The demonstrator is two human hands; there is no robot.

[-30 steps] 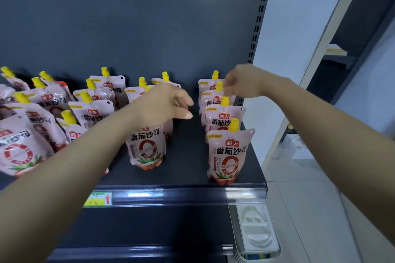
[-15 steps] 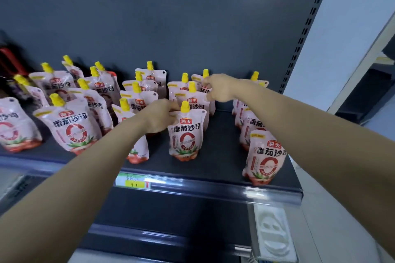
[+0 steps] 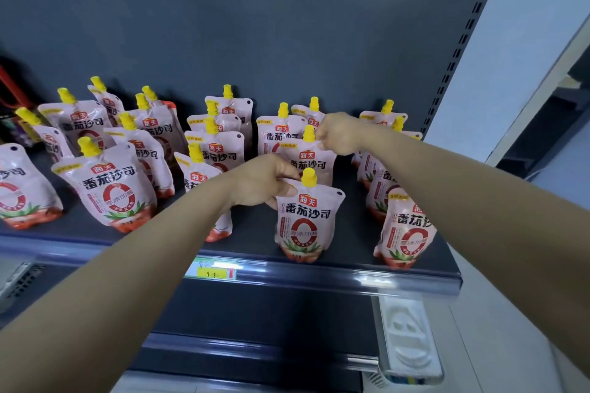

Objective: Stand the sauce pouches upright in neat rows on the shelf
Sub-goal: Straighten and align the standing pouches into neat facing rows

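**Desk:** Report markings.

**Operator:** I read the same print on every pouch face. The front pouch [image 3: 308,220] carries a red logo, 海天, then 番茄沙司 in dark characters above a red ring. The line across the ring is too small for me to read. The price tag [image 3: 213,272] on the shelf [image 3: 351,277] lip is yellow, and I make out only "9 9".

**Desk:** Report orientation and position.

**Operator:** The front pouch stands upright with its long axis vertical, yellow cap [image 3: 309,176] up and printed face toward me. Its base sits near the lip, at the front of its row. The second pouch [image 3: 314,163] stands directly behind it, also upright, cap up and face toward me.

**Desk:** Report hands.

**Operator:** The left hand [image 3: 265,183] grips the front pouch at its top left corner, thumb on the face. The right hand [image 3: 340,134] is curled and pinches the top of the second pouch, just beside its cap.

**Desk:** Report clearance.

**Operator:** Bare shelf shows between the front pouch and the right row [image 3: 405,233], so the two are apart. On the left, the forearm hides part of the gap to the next row. The left pouches [image 3: 111,191] stand unevenly, and several are tilted. The rear pouches stand near the back panel [image 3: 223,35]. The right row sits near the shelf's right edge.
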